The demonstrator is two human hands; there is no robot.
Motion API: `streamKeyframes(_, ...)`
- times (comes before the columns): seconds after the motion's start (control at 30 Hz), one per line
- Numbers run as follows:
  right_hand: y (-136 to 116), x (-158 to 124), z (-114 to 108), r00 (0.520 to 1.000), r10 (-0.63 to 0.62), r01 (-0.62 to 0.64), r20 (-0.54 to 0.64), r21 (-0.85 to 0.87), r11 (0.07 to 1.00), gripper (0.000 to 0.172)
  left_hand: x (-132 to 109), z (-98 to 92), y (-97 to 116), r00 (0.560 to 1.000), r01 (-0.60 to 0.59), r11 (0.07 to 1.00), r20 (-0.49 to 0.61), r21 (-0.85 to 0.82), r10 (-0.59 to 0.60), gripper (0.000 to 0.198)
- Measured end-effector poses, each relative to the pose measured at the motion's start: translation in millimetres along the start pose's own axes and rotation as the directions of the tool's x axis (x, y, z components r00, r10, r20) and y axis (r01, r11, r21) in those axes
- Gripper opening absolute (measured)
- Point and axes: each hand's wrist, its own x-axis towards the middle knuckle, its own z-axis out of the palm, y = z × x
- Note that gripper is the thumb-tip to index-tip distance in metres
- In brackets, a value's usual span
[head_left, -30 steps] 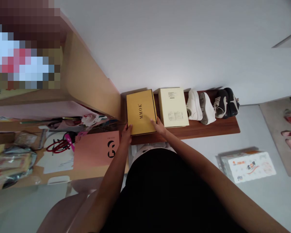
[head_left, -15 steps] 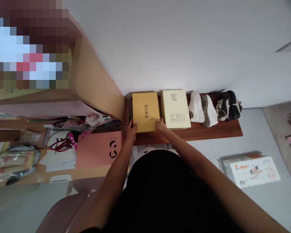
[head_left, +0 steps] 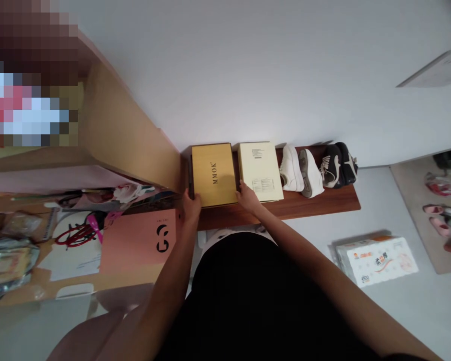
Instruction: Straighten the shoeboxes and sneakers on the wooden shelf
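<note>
A yellow shoebox [head_left: 214,175] with "MMOK" on its lid rests on a dark wooden shelf board [head_left: 304,204]. My left hand [head_left: 192,205] is closed on its near left corner. My right hand [head_left: 249,198] grips its near right corner, with fingertips in the narrow gap beside a cream box [head_left: 260,171]. The fingers under and behind the corners are partly hidden. The cream box, with printed labels on top, lies just right of the yellow one. White sneakers [head_left: 293,168] and black sneakers [head_left: 332,165] stand farther right on the board.
A wooden cabinet side [head_left: 128,120] rises close on the left. Below it, a desk holds a pink box [head_left: 135,243], red cord [head_left: 75,234] and plastic bags. A white tissue pack [head_left: 378,260] lies on the floor at right; pink shoes [head_left: 440,225] lie beyond.
The view has shifted, so everything appears farther left. Both hands stay at the yellow shoebox's near corners. My right thumb has slid from the lid to its edge.
</note>
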Motion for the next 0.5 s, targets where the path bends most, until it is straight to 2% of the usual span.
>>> streamKeyframes(0.03,7.9,-5.0,-12.6,0.998,-0.053,0.053,-0.044,0.007,0.999,0.061,-3.7,1.0,4.2,0.998,-0.052,0.996,-0.040,0.077,0.055,0.058)
streamKeyframes(0.1,28.1,-12.0,-42.4,0.978,-0.107,0.111,-0.177,0.012,0.994,0.055,-14.8,8.9,14.0,0.987,-0.147,0.975,-0.045,0.169,0.157,0.057)
streamKeyframes(0.17,51.5,-13.4,-74.6,0.945,-0.098,0.098,-0.311,-0.017,0.995,0.055,-30.5,26.5,25.0,0.980,-0.198,0.971,0.023,0.136,0.197,0.054)
streamKeyframes(0.23,74.6,-9.2,-103.4,0.927,-0.041,0.026,-0.373,-0.044,0.999,0.056,-49.0,53.7,36.0,0.971,-0.195,0.980,0.146,0.036,0.188,0.049)
streamKeyframes(0.3,94.1,-0.9,-124.6,0.934,0.047,-0.067,-0.354,-0.046,0.997,0.052,-66.9,87.5,45.2,0.943,-0.156,0.987,0.292,-0.037,0.160,0.048)
streamKeyframes(0.37,108.1,9.9,-136.9,0.947,0.119,-0.136,-0.297,-0.037,0.990,0.043,-80.1,123.0,51.0,0.910,-0.111,0.993,0.399,-0.036,0.116,0.053)
streamKeyframes(0.43,116.5,22.0,-141.9,0.957,0.158,-0.169,-0.243,-0.024,0.985,0.034,-85.6,155.1,52.8,0.904,-0.056,0.997,0.426,0.052,0.029,0.062)
streamKeyframes(0.5,120.4,34.9,-142.3,0.964,0.172,-0.177,-0.202,-0.010,0.984,0.029,-83.0,180.4,51.2,0.919,0.011,0.986,0.387,0.165,-0.075,0.069)
